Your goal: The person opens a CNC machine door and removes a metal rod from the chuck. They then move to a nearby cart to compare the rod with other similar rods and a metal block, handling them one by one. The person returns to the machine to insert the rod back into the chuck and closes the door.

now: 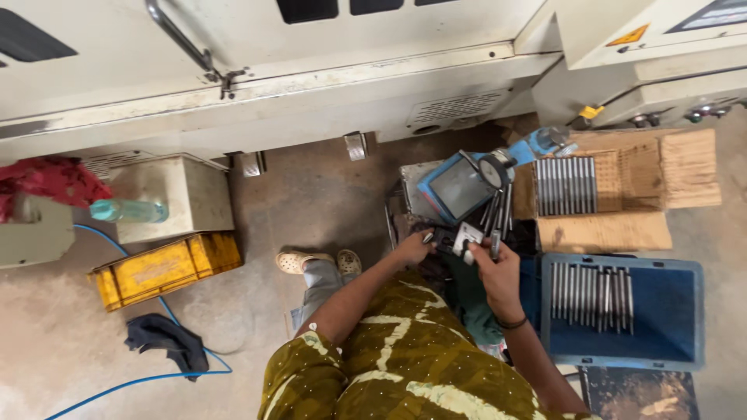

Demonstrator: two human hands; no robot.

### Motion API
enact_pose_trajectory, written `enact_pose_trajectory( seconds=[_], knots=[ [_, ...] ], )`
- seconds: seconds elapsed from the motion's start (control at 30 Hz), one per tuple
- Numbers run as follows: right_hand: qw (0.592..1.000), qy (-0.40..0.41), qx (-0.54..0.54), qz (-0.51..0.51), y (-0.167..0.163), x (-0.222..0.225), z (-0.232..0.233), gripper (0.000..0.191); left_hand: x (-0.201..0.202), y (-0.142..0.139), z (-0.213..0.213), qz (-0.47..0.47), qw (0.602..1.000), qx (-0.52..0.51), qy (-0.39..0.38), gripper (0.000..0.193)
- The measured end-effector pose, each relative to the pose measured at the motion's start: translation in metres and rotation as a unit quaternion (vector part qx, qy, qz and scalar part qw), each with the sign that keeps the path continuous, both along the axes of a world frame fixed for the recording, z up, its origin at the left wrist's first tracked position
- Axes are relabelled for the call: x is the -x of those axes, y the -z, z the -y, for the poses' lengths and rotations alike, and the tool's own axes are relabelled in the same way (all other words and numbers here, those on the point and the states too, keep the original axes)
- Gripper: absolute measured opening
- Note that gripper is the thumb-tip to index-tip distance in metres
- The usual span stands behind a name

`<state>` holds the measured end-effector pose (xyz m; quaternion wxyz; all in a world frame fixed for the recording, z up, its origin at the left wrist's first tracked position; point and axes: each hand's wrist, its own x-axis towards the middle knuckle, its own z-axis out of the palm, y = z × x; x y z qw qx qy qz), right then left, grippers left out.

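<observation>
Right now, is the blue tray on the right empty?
No: the blue tray holds a row of metal rods lying side by side, just right of the person's right hand.

Olive-green garment (405, 358) with cream streaks, dark wristband (513, 323), grey trousers (320, 281), beige sandals (299, 260).

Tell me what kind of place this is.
Most likely a machining workshop floor: a large cream machine housing, rows of metal pins in a blue tray and a cardboard box, and a dial gauge by the hands.
</observation>
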<state>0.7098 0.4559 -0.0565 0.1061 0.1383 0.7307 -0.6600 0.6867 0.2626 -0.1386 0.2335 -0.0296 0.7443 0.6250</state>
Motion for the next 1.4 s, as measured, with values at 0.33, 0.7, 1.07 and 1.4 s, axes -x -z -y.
enact_pose_trajectory(
  seconds=[0.33, 0.7, 1.07, 1.4],
  knots=[
    [0.933, -0.231, -0.139, -0.238, -0.078, 0.034, 0.137, 0.028, -0.042, -0.115, 0.119, 0.044, 0.937, -0.187, -0.292, 0.049],
    [0.822, -0.475, -0.052, -0.31, -0.169, 0.032, 0.242, 0.037, -0.099, -0.21, 0.205, -0.087, 0.829, -0.304, -0.462, 0.03],
    [0.785, -0.443, 0.006, -0.433, -0.179, 0.049, 0.232, 0.024, -0.099, -0.22, 0.19, -0.14, 0.78, -0.438, -0.424, 0.046],
    [0.787, -0.47, 0.054, -0.395, -0.169, 0.034, 0.214, 0.024, -0.095, -0.2, 0.171, -0.072, 0.757, -0.514, -0.398, 0.05]
  ],
)
